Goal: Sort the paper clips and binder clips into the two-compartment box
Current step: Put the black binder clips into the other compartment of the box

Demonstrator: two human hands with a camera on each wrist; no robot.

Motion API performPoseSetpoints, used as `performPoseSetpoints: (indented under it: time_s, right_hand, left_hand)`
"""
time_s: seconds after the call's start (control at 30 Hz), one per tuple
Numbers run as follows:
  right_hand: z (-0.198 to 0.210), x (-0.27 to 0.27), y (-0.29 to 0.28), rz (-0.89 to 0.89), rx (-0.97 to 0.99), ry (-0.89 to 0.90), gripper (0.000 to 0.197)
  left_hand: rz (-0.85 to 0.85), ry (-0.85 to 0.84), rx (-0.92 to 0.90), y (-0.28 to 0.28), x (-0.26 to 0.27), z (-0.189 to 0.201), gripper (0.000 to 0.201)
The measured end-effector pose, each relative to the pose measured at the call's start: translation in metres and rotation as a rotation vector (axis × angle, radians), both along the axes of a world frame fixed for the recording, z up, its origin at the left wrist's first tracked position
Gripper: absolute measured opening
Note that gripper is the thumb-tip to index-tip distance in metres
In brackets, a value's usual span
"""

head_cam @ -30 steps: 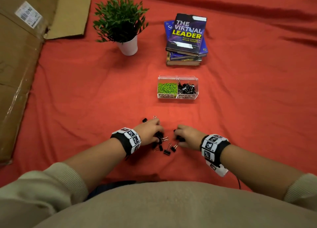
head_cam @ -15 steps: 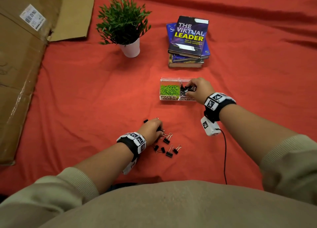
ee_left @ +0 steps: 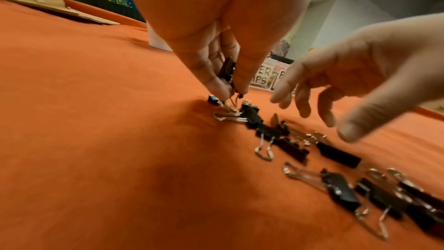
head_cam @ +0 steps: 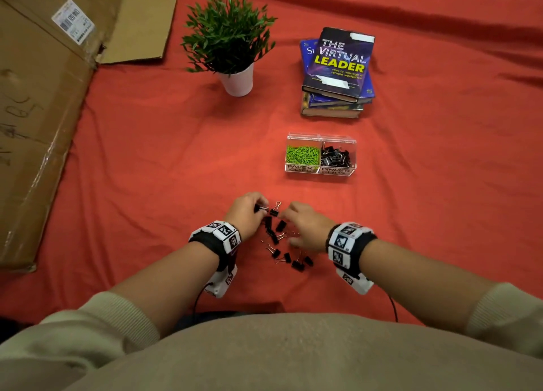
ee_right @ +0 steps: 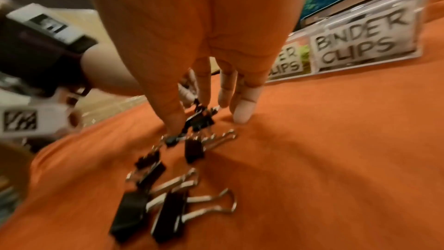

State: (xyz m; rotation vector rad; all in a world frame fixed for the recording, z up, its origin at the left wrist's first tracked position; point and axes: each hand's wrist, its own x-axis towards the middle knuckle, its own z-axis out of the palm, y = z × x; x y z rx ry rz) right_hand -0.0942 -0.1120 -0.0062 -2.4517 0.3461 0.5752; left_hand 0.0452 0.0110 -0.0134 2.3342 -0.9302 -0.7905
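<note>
A clear two-compartment box (head_cam: pixel 320 171) sits on the red cloth, with green paper clips (head_cam: pixel 302 154) in its left half and black binder clips (head_cam: pixel 336 157) in its right half. Several loose binder clips (head_cam: pixel 277 240) lie in a row nearer to me. At the far end of that row my left hand (head_cam: pixel 260 208) pinches one binder clip (ee_left: pixel 227 70) between thumb and fingers, low over the cloth. My right hand (head_cam: pixel 286 229) hovers over the row with spread fingers (ee_left: pixel 302 105) that hold nothing. In the blurred right wrist view its fingertips (ee_right: pixel 240 116) reach the cloth beside a clip (ee_right: pixel 199 121).
A potted plant (head_cam: pixel 232 38) in a white pot and a stack of books (head_cam: pixel 338 73) stand beyond the box. Flattened cardboard (head_cam: pixel 38 111) covers the left side. Red cloth (head_cam: pixel 440 199) stretches bare to the right.
My right hand carried binder clips to the box's right compartment, let them go and came back to the loose row. My left hand stayed at the row and now pinches a clip.
</note>
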Motion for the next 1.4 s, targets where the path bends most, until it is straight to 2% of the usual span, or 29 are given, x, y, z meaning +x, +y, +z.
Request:
performPoseSetpoints:
  time_s: [0.07, 0.13, 0.33, 0.5, 0.63, 0.73, 0.9, 0.97, 1.03, 1.13, 1.23, 1.3, 1.4]
  right_hand:
    - [-0.005, 0.0, 0.01, 0.072, -0.067, 0.002, 0.074]
    - [-0.007, 0.002, 0.014, 0.091, -0.118, 0.011, 0.074]
    - [-0.014, -0.004, 0.013, 0.105, -0.146, -0.019, 0.031]
    - [-0.014, -0.01, 0.009, 0.038, -0.082, -0.044, 0.027]
    - [-0.011, -0.009, -0.008, -0.084, -0.004, -0.043, 0.025]
    - [-0.005, -0.007, -0.03, -0.262, 0.035, -0.132, 0.017]
    - [0.021, 0.012, -0.09, -0.573, -0.065, -0.393, 0.015]
    - [0.027, 0.021, -0.112, -0.625, -0.114, -0.411, 0.015]
    - [0.028, 0.028, -0.128, -0.593, -0.171, -0.338, 0.017]
    - [0.027, 0.032, -0.135, -0.511, -0.222, -0.197, 0.023]
    - [0.028, 0.03, -0.116, -0.447, -0.22, -0.294, 0.025]
    - [0.029, 0.023, -0.091, -0.282, -0.17, -0.279, 0.025]
    - [0.025, 0.007, -0.049, 0.005, -0.053, -0.044, 0.025]
  left_hand:
    - [-0.007, -0.014, 0.027, 0.005, 0.005, -0.001, 0.019]
    - [-0.043, -0.036, 0.074, 0.006, 0.007, -0.003, 0.026]
    - [-0.114, -0.053, 0.176, 0.007, 0.005, -0.009, 0.038]
    - [-0.149, -0.063, 0.202, 0.007, 0.004, -0.008, 0.032]
    - [-0.151, -0.072, 0.175, 0.006, 0.006, -0.008, 0.024]
    - [-0.183, -0.091, 0.134, 0.005, 0.007, -0.008, 0.023]
    - [-0.174, -0.064, 0.149, 0.002, 0.006, -0.009, 0.022]
    - [-0.223, -0.068, 0.169, 0.001, 0.006, -0.01, 0.029]
    - [-0.265, -0.078, 0.194, 0.0, 0.006, -0.009, 0.034]
    - [-0.283, -0.074, 0.205, -0.002, 0.005, -0.008, 0.03]
    - [-0.257, -0.068, 0.2, -0.003, 0.006, -0.007, 0.025]
    - [-0.25, -0.069, 0.182, -0.003, 0.006, -0.006, 0.022]
    - [-0.253, -0.062, 0.152, -0.005, 0.007, -0.005, 0.021]
